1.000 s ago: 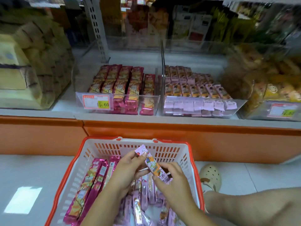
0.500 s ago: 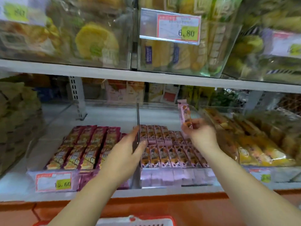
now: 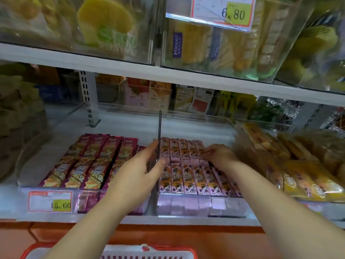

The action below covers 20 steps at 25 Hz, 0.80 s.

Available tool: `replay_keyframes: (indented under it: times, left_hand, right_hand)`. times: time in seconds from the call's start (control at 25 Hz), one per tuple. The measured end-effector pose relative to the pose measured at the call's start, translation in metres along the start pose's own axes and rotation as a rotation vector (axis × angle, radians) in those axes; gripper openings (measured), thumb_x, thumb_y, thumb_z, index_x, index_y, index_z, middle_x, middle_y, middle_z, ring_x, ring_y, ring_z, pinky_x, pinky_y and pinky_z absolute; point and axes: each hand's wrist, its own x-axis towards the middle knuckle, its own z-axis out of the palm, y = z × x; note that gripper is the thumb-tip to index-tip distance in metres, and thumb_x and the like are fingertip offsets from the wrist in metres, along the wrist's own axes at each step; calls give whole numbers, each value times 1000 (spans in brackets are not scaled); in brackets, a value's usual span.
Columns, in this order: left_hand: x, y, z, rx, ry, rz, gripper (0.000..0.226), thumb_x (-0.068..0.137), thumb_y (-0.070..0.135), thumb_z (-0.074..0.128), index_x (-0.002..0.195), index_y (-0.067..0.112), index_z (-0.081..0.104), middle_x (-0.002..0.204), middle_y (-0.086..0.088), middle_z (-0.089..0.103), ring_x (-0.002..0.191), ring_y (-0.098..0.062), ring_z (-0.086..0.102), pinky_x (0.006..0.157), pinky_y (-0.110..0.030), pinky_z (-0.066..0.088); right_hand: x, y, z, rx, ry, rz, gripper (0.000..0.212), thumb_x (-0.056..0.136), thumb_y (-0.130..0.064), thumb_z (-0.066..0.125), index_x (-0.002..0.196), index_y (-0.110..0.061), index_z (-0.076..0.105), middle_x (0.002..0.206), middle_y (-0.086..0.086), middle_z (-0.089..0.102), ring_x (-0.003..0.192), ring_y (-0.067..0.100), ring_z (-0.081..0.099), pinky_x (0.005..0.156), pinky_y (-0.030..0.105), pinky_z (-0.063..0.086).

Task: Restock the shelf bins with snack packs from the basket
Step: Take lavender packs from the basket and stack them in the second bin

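Shop, snack aisle. White metal shelves (image 3: 168, 75) w/ slotted uprights (image 3: 87, 98), goods sorted in clear plastic bins (image 3: 196, 120). Price tags on bin fronts: "15.60" (image 3: 50, 201) at lower shelf's front-left edge, "6.80" (image 3: 222, 12) on upper shelf. Rows of identical pink snack packs (image 3: 186, 176) and maroon packs (image 3: 89, 165). Red-rimmed shopping basket (image 3: 115, 251) below shelf front edge.

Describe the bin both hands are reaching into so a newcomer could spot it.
On the lower white shelf, find the middle clear plastic bin. It holds two rows of short pale-pink snack packs, unlike the long dark-magenta packs left and yellow packs right.
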Motion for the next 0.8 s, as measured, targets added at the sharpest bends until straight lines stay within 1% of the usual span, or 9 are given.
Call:
replay_keyframes:
  times: [0.08, 0.16, 0.28, 0.4, 0.52, 0.6, 0.68, 0.72, 0.8]
  left_hand:
    - [0, 3, 0, -26, -10, -14, 57, 93, 49, 46, 147, 40, 28, 145, 19, 43, 131, -8, 44, 100, -28, 43]
    - [-5, 8, -3, -83, -7, 1, 54, 94, 42, 50, 145, 35, 35, 138, 21, 47, 130, -5, 44, 97, -16, 40]
    - [-40, 6, -17, -175, 171, 86, 43, 95, 26, 55, 137, 29, 49, 132, 17, 53, 123, 2, 48, 98, -12, 39]
    - [-115, -36, -7, -185, 319, 57, 31, 91, 14, 55, 119, 24, 63, 116, 13, 63, 110, 4, 56, 93, -10, 41]
    - [-191, -122, 28, -153, 78, -344, 30, 92, 14, 55, 109, 37, 62, 110, 15, 66, 96, 9, 59, 87, -11, 45]
    - [-230, -171, 51, -132, -141, -615, 26, 95, 18, 54, 117, 28, 64, 119, 3, 67, 84, 0, 62, 77, -11, 48]
    - [-258, -201, 67, -118, -262, -761, 31, 96, 17, 48, 125, 17, 61, 115, -9, 69, 60, -6, 57, 55, -9, 43]
    - [-268, -210, 72, -100, -311, -791, 33, 97, 16, 46, 127, 14, 60, 109, -9, 69, 57, -8, 56, 55, -12, 41]
    - [-278, -221, 77, -61, -395, -819, 37, 98, 15, 41, 132, 11, 55, 118, -11, 65, 76, -19, 63, 69, -21, 44]
  right_hand:
    - [-6, -1, -3, -50, -8, -15, 23, 94, -22, 55, 115, -23, 66, 122, -1, 63, 98, 16, 61, 86, 28, 49]
    - [-26, -10, -7, 42, 149, -93, 28, 97, -18, 49, 121, -23, 61, 127, 1, 60, 96, 15, 57, 77, 24, 47]
    - [-97, -28, 1, 426, 527, -353, 28, 94, -13, 48, 116, -27, 59, 108, -2, 64, 90, 12, 58, 72, 22, 44]
    - [-180, -20, 63, 639, 561, -550, 29, 92, -4, 48, 107, -28, 55, 94, -7, 60, 90, 9, 58, 81, 17, 45]
    - [-230, 15, 164, 535, 128, -324, 29, 94, -6, 48, 107, -32, 55, 95, -6, 58, 83, 9, 55, 72, 10, 41]
    - [-241, 54, 232, 274, -315, -100, 27, 97, -10, 45, 119, -21, 56, 101, 1, 55, 74, 10, 51, 71, 21, 42]
    - [-245, 94, 285, 81, -583, 76, 28, 98, -13, 43, 122, -10, 56, 105, 7, 56, 75, 13, 55, 75, 30, 43]
    - [-248, 110, 306, 25, -656, 141, 24, 96, -14, 46, 117, -10, 58, 105, 9, 59, 81, 18, 59, 76, 29, 42]
    - [-261, 121, 335, -53, -798, 222, 8, 88, -18, 57, 96, -16, 57, 93, 10, 59, 79, 21, 58, 69, 27, 39]
